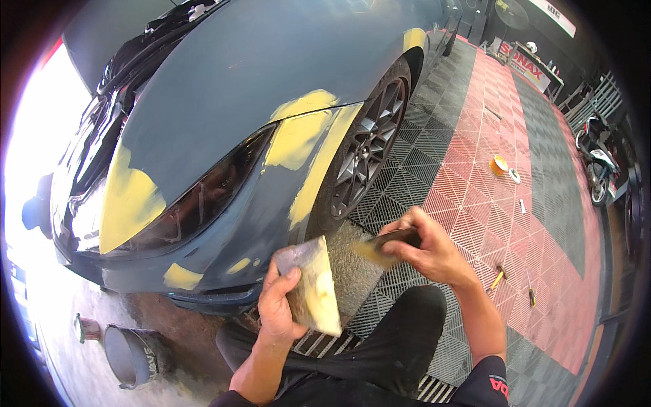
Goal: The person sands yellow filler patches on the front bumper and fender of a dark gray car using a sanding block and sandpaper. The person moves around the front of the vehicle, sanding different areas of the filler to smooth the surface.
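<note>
My left hand (277, 308) grips a flat mixing board (302, 261) by its left edge, thumb on top. A smear of yellow body filler (324, 298) lies along the board's right side. To the right, my right hand (437, 252) is closed round the dark handle of a putty knife (401, 237), whose blade is blurred and points at the board, apart from it. Ahead stands a grey car (210, 88). Yellow filler patches (293, 141) cover its fender beside the headlight (210, 186), the hood's front corner and small spots on the bumper. The front wheel (369, 149) is just beyond my hands.
On the left floor stand a dark bucket (129, 356) and a small can (87, 328). Across the red and grey tiles lie an orange-yellow tin (498, 165), a round lid (514, 176) and two yellow-and-dark hand tools (499, 278). A motorbike (599, 169) stands far right.
</note>
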Demonstrator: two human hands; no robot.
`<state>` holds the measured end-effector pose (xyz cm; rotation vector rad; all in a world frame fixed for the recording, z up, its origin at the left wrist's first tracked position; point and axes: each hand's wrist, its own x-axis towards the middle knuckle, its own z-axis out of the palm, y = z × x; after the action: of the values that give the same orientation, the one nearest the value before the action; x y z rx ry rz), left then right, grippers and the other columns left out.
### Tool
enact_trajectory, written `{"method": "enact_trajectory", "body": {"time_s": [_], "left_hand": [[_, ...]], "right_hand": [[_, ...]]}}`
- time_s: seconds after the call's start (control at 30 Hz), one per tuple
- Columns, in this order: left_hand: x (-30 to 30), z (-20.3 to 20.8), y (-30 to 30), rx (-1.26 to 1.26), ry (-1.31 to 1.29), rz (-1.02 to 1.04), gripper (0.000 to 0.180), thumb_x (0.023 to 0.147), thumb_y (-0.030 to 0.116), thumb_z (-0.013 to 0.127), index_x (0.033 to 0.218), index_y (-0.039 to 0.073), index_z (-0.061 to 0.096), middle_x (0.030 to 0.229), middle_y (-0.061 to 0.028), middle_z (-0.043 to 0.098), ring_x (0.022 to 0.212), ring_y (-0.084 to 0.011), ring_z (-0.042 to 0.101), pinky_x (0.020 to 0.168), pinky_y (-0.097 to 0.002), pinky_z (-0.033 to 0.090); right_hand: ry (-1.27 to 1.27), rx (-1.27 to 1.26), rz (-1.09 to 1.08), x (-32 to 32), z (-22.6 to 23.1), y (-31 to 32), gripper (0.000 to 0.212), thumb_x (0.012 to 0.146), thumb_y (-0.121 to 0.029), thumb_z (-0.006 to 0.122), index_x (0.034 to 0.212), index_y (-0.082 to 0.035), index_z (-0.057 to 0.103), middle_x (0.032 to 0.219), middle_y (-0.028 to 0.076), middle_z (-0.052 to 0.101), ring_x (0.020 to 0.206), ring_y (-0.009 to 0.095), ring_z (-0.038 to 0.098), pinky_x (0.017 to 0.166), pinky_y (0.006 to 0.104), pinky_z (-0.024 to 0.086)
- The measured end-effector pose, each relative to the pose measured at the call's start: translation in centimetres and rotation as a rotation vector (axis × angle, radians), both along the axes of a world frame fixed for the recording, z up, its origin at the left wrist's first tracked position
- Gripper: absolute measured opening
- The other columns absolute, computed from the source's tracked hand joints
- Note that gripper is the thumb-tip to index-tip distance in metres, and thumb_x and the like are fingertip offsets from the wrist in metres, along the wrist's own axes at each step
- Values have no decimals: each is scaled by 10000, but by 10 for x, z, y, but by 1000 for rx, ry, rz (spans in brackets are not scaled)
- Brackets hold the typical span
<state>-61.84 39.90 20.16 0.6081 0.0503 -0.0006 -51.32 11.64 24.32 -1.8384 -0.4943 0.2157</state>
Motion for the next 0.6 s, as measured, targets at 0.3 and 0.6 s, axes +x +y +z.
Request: {"method": "enact_trajectory", "body": {"time_s": [0.3, 0.6], "left_hand": [[61, -1, -81, 926, -306, 191, 362, 1187, 171, 518, 1480, -22, 610, 1358, -137, 715, 1230, -183, 676, 1091, -354, 534], [129, -8, -98, 493, -90, 213, 325, 1108, 97, 632, 1424, 25, 613, 1252, -85, 728, 1115, -157, 713, 981, -339, 611]], "right_hand": [[-1047, -534, 98, -27, -6, -14, 633, 787, -94, 831, 1403, -228, 769, 1388, 44, 720, 1295, 308, 698, 1082, 506, 575], [-1167, -373, 204, -39, -5, -42, 441, 950, -245, 834, 1385, -280, 772, 1353, 7, 723, 1358, 302, 688, 1146, 546, 583]]}}
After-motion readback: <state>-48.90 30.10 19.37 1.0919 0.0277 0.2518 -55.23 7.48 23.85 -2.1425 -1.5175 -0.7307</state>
